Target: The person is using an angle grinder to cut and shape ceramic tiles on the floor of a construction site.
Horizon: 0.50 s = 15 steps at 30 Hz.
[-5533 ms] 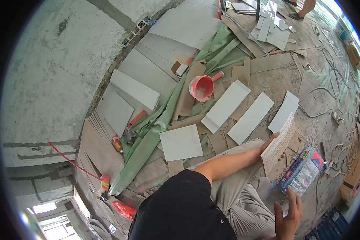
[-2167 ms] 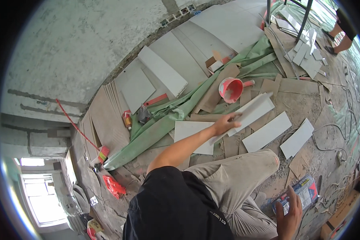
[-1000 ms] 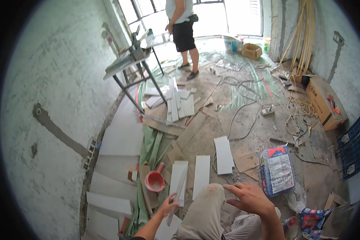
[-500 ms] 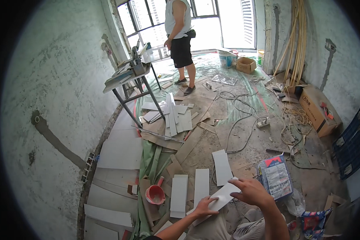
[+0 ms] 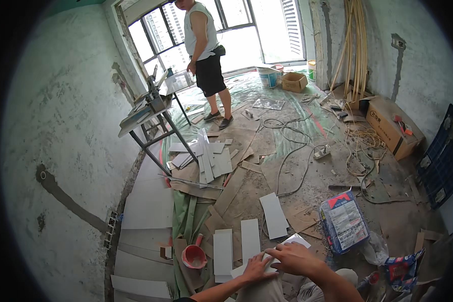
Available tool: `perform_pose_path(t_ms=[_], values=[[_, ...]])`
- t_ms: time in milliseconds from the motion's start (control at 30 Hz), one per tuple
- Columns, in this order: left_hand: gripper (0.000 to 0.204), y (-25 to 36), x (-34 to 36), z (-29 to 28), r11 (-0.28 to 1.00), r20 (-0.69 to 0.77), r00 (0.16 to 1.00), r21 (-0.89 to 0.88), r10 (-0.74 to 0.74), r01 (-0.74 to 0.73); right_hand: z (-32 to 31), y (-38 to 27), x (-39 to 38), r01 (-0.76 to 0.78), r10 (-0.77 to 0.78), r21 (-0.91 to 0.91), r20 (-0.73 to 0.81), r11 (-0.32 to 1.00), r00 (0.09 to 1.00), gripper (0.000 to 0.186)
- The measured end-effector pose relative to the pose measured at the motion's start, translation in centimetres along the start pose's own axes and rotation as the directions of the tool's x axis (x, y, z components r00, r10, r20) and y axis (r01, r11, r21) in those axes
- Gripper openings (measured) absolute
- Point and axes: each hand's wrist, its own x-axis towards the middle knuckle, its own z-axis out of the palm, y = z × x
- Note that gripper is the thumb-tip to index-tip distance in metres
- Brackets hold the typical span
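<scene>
A white rectangular tile (image 5: 297, 240) lies slanted across my bent knee. My left hand (image 5: 256, 269) grips its lower left part, while my right hand (image 5: 289, 259) holds it from above, fingers bent close to the left hand. Loose white tiles (image 5: 273, 216) lie just beyond, some stacked. A red scoop with grey residue (image 5: 194, 256) sits left of them on cardboard beside green sheeting (image 5: 183, 221). To my right is a blue bag with a white label (image 5: 345, 224).
A co-worker (image 5: 206, 68) stands by a metal stand with a cutting tool (image 5: 146, 113), near tile offcuts (image 5: 209, 156). A cardboard box (image 5: 392, 126), cables (image 5: 292, 146), buckets (image 5: 269, 78) and long wooden strips (image 5: 357, 45) are rightward and behind. Rough walls (image 5: 60, 116) flank both sides.
The view has swung from the side wall toward the window. The tile, earlier raised showing its textured back, now lies white-face up over my knee; my right hand has joined my left on it.
</scene>
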Motion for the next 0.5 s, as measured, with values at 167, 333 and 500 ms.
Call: perform_pose_path(t_ms=[167,333,500], values=[[0.108,0.7,1.0,0.2,0.998,0.034,0.999,0.042,-0.039,0.037,1.0,-0.4,-0.5,0.047,-0.049,-0.045,-0.039,0.998,0.998,0.047],[0.109,0.2,1.6,0.7,0.999,-0.01,1.0,0.032,-0.022,0.022,0.6,-0.7,0.1,0.065,-0.065,-0.024,-0.013,0.998,0.998,0.047],[0.109,1.3,1.6,-0.2,0.995,0.007,0.996,0.033,-0.092,0.091,-0.1,0.3,0.7,0.049,-0.049,-0.023,0.03,0.999,0.998,0.063]])
